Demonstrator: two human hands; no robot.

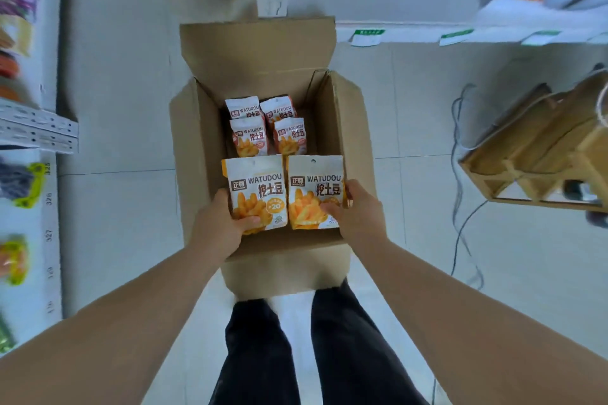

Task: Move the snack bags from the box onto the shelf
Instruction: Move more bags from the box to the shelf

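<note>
Two snack bags sit side by side over the near end of the open box, their edges almost meeting. The left hand pinches the left bag and the right hand pinches the right bag, each by a lower corner. Beyond the hands, four more bags lie inside, with bare box bottom to their right. The shelf edge runs farther off.

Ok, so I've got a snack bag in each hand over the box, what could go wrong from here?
The left hand and right hand each grip a bag only near its lower corner, so the left bag or right bag could slip back into the box. Loose cables lie on the floor to your right; you might trip there.
</note>
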